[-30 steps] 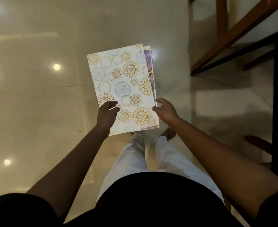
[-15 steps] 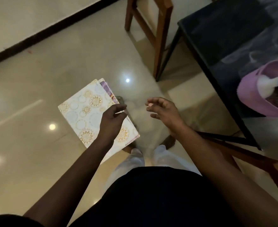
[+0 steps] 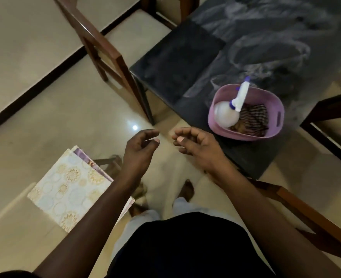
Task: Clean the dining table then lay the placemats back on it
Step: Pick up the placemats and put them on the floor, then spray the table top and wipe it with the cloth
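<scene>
A stack of placemats with gold and pale blue circle patterns lies at lower left, below my left forearm; what it rests on is unclear. My left hand hovers empty, fingers curled loosely apart. My right hand is also empty and loosely open, near the corner of the dark dining table, whose top shows whitish streaks. On the table stands a pink basket holding a white spray bottle and a striped cloth.
A wooden chair stands at the table's left end. Another chair is on the right side, and a wooden chair rail runs by my right forearm. The tiled floor is glossy. My bare feet are below.
My left hand has let go of the placemats, which now lie lower left. My view swung right and up towards the table; both hands rose towards the basket.
</scene>
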